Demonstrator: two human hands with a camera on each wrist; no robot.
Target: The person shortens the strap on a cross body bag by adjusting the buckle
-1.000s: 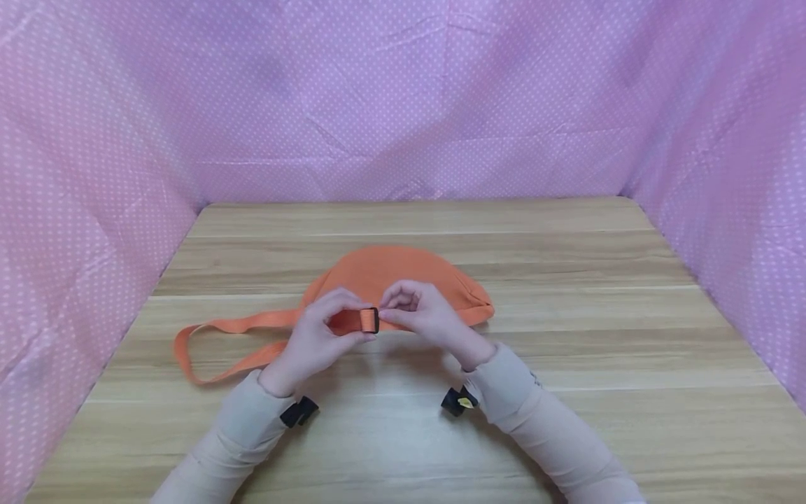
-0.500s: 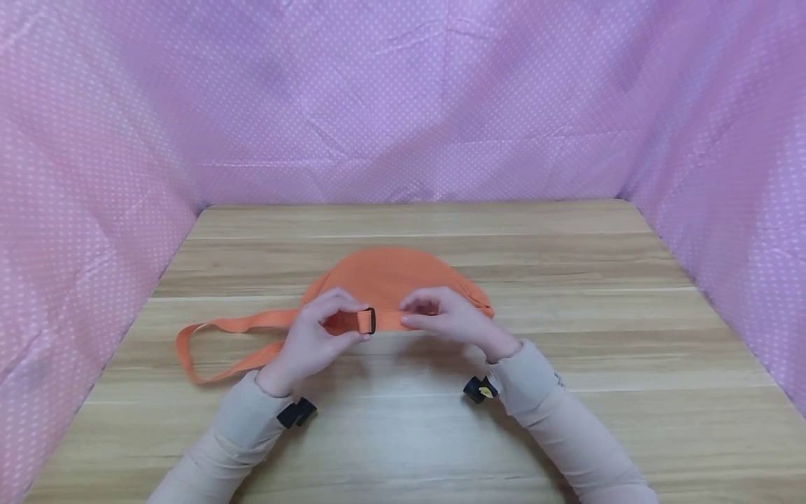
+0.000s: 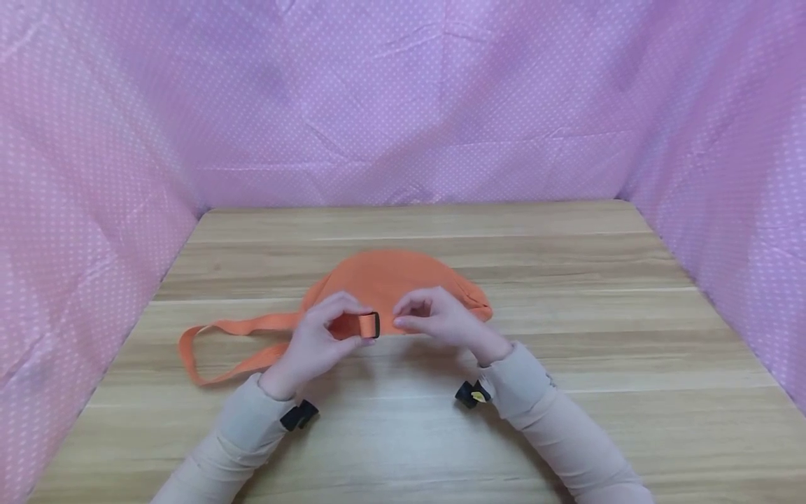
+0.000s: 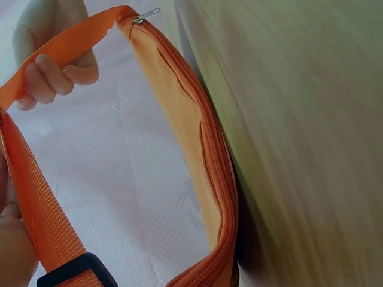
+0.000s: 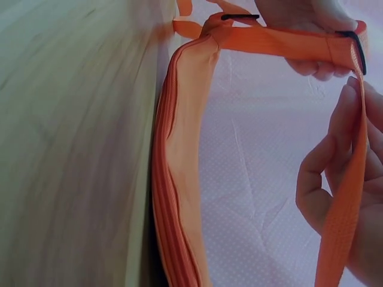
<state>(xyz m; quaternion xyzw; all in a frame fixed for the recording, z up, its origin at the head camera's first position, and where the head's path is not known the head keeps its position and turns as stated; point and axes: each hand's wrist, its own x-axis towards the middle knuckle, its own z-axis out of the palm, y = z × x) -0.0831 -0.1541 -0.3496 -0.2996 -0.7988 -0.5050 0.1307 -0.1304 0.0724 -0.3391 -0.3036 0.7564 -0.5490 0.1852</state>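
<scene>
An orange waist bag (image 3: 393, 273) with a curved body and a zip (image 4: 203, 113) lies on the table. My left hand (image 3: 317, 343) pinches its orange strap (image 3: 368, 325) at a black slider buckle (image 3: 376, 325). Just right of the buckle, my right hand (image 3: 441, 322) pinches the strap between thumb and forefinger. In the right wrist view the strap (image 5: 344, 221) runs down from the slider across the right hand's fingers. A second black buckle (image 4: 78, 272) shows near the bag's end in the left wrist view.
A loop of loose strap (image 3: 189, 357) lies on the wooden table (image 3: 567, 280) to the left. Pink dotted cloth (image 3: 403, 105) hangs behind the table and along both sides.
My right hand first slid right along the strap, away from the slider buckle, then came slightly back left. My left hand stays nearly still at the buckle.
</scene>
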